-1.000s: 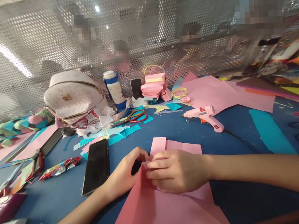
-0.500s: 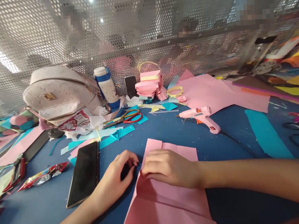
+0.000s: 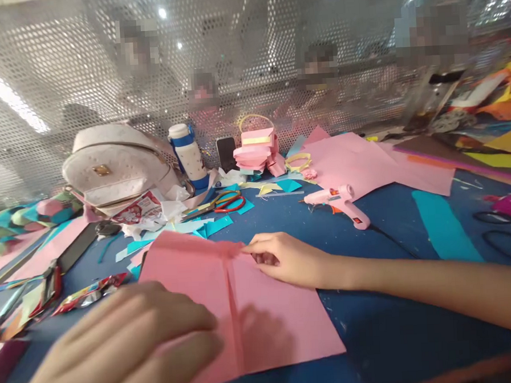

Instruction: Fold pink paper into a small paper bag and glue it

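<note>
A creased sheet of pink paper [image 3: 278,304] lies tilted in front of me, with a raised fold line running down its middle. My right hand [image 3: 291,261] pinches the sheet's far edge close to that crease, thumb and fingers pressed together. My left hand [image 3: 130,341] is large and somewhat blurred, raised over the left part of the sheet. Its fingers curve forward with the thumb apart, and pink paper shows through the gap. The sheet's near left corner is hidden behind this hand. The sheet also covers most of a dark phone.
Beyond the sheet are a pink glue gun [image 3: 339,204], scissors [image 3: 228,201] and a small pink paper bag [image 3: 257,148]. A pale backpack [image 3: 117,164] and bottle [image 3: 189,155] stand at back left. More pink sheets [image 3: 352,158] and a blue strip [image 3: 443,221] lie right.
The pink paper has turned and been opened out leftward, over the phone. My left hand has come nearer and above it. My right hand has moved from lying on the sheet to its far edge.
</note>
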Demonstrator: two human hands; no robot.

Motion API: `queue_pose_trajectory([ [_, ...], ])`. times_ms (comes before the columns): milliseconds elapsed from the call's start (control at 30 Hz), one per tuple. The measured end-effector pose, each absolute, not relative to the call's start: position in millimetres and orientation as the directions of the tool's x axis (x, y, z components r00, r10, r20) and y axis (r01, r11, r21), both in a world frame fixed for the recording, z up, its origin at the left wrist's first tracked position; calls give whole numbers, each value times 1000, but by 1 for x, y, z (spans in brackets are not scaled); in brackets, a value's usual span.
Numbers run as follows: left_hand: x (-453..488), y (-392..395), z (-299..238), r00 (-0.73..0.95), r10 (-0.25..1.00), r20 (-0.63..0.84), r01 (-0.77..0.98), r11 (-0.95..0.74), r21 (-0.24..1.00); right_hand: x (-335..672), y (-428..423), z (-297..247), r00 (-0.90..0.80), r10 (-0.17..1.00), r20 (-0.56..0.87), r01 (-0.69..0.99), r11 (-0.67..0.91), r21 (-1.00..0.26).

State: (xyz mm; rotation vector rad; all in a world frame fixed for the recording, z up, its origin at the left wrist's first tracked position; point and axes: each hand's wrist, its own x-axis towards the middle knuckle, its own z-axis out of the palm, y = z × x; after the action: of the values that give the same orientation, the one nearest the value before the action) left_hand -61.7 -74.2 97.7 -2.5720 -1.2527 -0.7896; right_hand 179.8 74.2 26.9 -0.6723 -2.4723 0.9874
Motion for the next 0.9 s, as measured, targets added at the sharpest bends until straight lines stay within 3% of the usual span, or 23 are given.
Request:
queue_pose_trajectory([
  [33,-55,-77,94,648,634,422,714,-698,-46,179,75,27,-807,576,134,292,585,-756],
  [100,-45,-77,78,745,557,369,645,-743,-180,179,75,27,-811,584,23,295,444,-846],
  [133,-43,-74,67,747,583,320,657,-720,-223,179,74,27,-816,577,-34,290,358,-888],
  [200,-46,-67,43,710,657,255,705,-668,-240,181,70,28,-832,542,-119,268,205,-941],
  [267,-56,-59,24,653,705,275,756,-629,-181,184,64,29,-846,511,-150,254,139,-957],
  [333,-68,-51,13,647,726,231,759,-643,-104,188,58,32,-851,499,-162,285,179,-942],
  [433,-71,-44,12,635,733,246,760,-649,-30,193,52,35,-859,495,-134,357,389,-849],
  [600,-47,-43,8,624,746,233,780,-616,-114,195,51,34,-868,497,4,396,696,-599],
  [767,-27,-41,-7,627,700,341,779,-572,-257,194,59,33,-883,468,36,360,724,-588],
  [900,-20,-42,-9,607,720,335,794,-532,-294,190,70,35,-813,578,68,445,693,-567],
])
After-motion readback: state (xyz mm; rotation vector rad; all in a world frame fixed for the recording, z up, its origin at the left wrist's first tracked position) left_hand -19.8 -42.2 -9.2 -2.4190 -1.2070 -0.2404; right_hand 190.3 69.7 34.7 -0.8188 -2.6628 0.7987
